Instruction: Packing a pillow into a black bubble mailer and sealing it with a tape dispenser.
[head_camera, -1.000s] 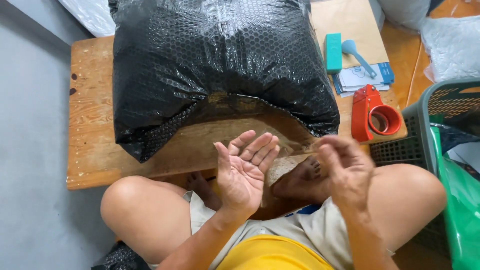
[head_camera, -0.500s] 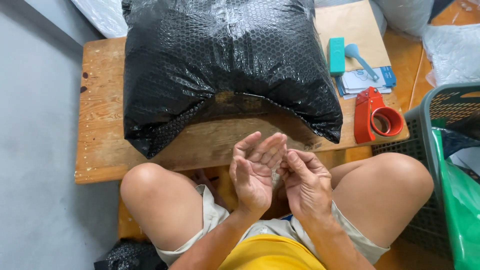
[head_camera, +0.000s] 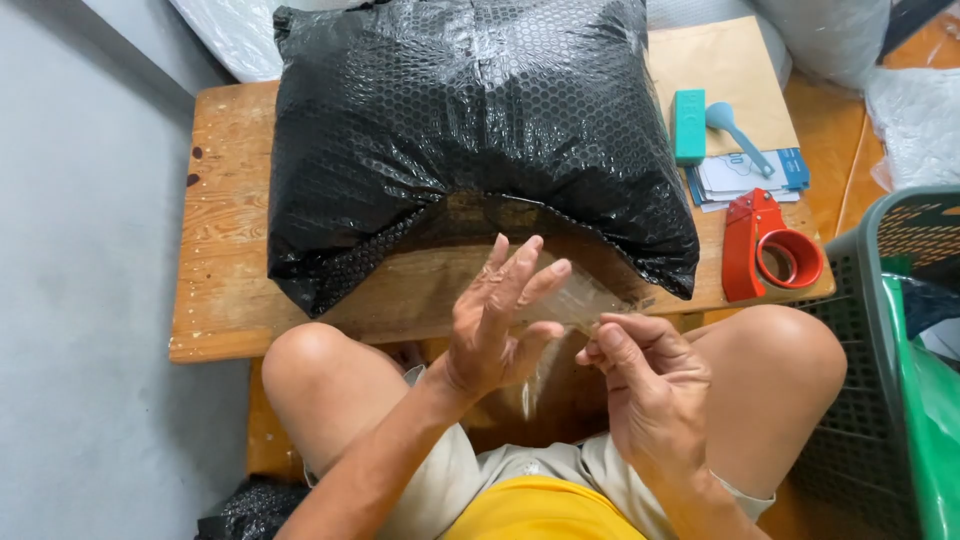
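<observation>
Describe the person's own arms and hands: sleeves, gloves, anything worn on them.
Both arms are bare as far as the view shows, with no sleeve covering either forearm. The left hand and right hand wear no gloves, and I can make out no ring, watch or band. The fingernails look short. Nearby clothing is a yellow top and light beige shorts.

I am seeing glossy black bubble wrap (head_camera: 470, 140) shining over the parcel at 12 o'clock, lying on a matt, grainy wooden table (head_camera: 225, 270). A clear, shiny strip of tape (head_camera: 575, 300) is glinting between my hands. At 3 o'clock, a smooth red plastic tape dispenser (head_camera: 765, 245) is gleaming beside matt brown paper (head_camera: 725, 75).
</observation>
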